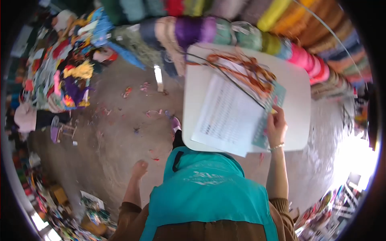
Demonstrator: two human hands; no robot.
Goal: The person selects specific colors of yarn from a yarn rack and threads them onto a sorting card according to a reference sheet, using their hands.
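1. Nearest you, a teal apron [205, 201] with pale lettering covers your front, over brown sleeves.
2. Your left hand [139, 169] is low, out over the floor [108, 160], away from the table. Its fingers look curled but are blurred; you cannot tell whether they hold anything.
3. Ahead, slightly right, stands a white table [297, 96] with rounded corners.
4. Your right hand [277, 126], a bracelet [276, 147] at the wrist, is over the table's right part. Its fingers are bent close together beside a small yellow bit [274, 111]; you cannot tell whether they grip it.
5. The paper [229, 114], printed with rows of text, lies tilted on the table, left of that hand, its lower corner past the near edge.
6. A green sheet [259, 138] shows along the paper's right side, by your right hand.
7. Orange yarn [263, 76] lies loosely tangled over the paper's far end; a dark cord [237, 85] slants across toward your right hand.
8. Beyond the table, coloured yarn rolls [196, 30] stand in rows.
9. Far left is a mixed, colourful heap [60, 76].
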